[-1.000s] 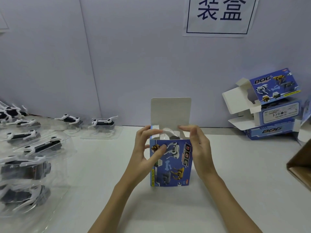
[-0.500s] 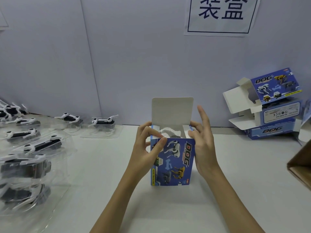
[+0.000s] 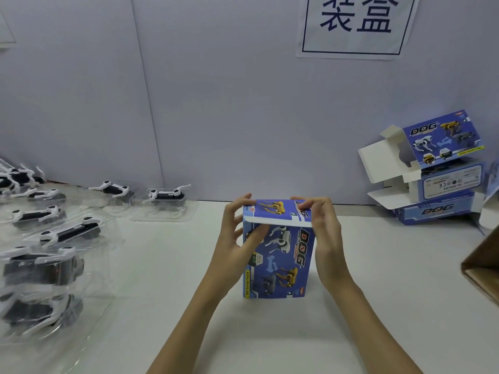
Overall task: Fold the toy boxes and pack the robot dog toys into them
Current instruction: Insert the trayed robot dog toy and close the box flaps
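Your toy box (image 3: 278, 255) stands upright on the table (image 3: 378, 265), near the middle and close in front of you, with its top lid (image 3: 275, 210) folded down over the opening and the white tuck edge showing along the front. Your left hand (image 3: 237, 238) grips the box's left side, thumb across the printed front and fingertips up at the lid's corner. Your right hand (image 3: 322, 233) holds the right side, fingers curled over the lid's far right corner.

Treat this as thin printed card: light, hollow, and likely to dent if you squeeze the broad faces. The glossy print may slip a little under dry fingers. Keep your hold on the side edges and corners, where the folds make it stiffest, and press the lid near its front crease instead of its middle. Whether a dog is inside cannot be seen now.

The remaining robot dog toys (image 3: 70, 233) lie in clear blister trays at your left; more boxes (image 3: 437, 168), flaps open, are stacked far right.
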`<state>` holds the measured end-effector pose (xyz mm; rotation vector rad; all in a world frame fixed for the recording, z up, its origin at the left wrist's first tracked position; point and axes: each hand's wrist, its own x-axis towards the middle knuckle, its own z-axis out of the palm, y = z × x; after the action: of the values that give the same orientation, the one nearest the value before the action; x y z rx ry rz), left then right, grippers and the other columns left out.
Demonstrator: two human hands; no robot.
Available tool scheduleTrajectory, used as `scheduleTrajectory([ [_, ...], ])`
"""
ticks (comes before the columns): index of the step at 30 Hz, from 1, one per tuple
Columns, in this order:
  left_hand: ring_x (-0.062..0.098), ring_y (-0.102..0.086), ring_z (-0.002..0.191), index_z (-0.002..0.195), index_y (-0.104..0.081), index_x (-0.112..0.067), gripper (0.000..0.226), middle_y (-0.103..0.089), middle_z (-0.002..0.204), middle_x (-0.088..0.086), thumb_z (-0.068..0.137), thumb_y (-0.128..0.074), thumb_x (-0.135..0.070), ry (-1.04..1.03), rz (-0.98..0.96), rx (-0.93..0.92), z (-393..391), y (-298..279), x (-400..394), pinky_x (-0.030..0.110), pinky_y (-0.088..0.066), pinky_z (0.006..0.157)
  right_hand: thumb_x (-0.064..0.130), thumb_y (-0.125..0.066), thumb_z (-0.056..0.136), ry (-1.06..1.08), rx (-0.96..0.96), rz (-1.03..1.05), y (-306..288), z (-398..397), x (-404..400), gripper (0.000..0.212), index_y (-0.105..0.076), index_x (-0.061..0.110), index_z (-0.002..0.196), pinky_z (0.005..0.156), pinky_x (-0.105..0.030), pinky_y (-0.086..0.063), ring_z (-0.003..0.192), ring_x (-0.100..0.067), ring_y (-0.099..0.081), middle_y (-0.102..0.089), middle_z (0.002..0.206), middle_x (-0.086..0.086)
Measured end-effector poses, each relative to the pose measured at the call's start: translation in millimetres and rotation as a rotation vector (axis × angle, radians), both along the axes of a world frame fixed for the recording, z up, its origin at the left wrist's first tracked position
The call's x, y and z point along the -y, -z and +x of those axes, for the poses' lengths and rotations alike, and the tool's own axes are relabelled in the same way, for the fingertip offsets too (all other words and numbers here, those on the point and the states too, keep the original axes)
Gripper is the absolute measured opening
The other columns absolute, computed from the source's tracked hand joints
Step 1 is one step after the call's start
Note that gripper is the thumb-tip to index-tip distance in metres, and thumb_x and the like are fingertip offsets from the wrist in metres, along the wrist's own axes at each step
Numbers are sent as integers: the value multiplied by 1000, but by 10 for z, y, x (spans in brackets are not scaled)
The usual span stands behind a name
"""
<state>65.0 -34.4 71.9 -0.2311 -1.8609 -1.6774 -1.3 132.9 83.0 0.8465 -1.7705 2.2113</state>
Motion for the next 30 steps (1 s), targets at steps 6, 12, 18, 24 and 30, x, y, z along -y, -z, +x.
scheduleTrajectory([
  [6, 11, -53, 138, 131, -50, -31, 45, -36, 160, -22, 93, -67, -46, -28, -59, -45, -16, 30, 38, 54, -56, 101, 72, -60, 89, 70, -94, 169, -37, 8, 3, 44, -56, 38, 115, 72, -37, -65, 110, -22, -72, -68, 117, 7],
  [12, 17, -57, 136, 161, -14, -44, 104, -42, 156, -11, 84, -85, -41, -74, -229, -13, 33, 189, -55, 49, -56, 102, 41, -65, 93, 151, -47, 50, -16, 51, 48, 29, -70, 32, 120, 72, -37, -65, 115, -24, -70, -69, 123, -4],
  [18, 23, -32, 145, 164, -12, -5, 144, -36, 157, 6, 63, -66, -91, -640, -738, -85, 16, 182, -34, 55, -25, 117, 41, -68, 92, 89, 76, -82, 5, 190, 220, 26, -63, 32, 116, 68, -31, -64, 109, -21, -73, -73, 117, 5],
  [24, 17, -25, 151, 166, -3, -22, 132, -22, 165, -4, 67, -84, -56, -477, -759, -121, -3, 179, 191, 48, -26, 124, 43, -60, 92, 7, 31, 98, 27, 182, 259, 41, -54, 38, 132, 71, -24, -62, 119, -10, -66, -64, 131, 7],
  [30, 22, -6, 161, 167, -6, -21, 126, -11, 173, -5, 70, -84, -41, -349, -872, -177, -18, 183, 309, 52, -9, 129, 49, -65, 90, -35, 4, 155, 99, 140, 201, 47, -50, 30, 130, 71, -21, -60, 119, -10, -67, -65, 126, 14],
])
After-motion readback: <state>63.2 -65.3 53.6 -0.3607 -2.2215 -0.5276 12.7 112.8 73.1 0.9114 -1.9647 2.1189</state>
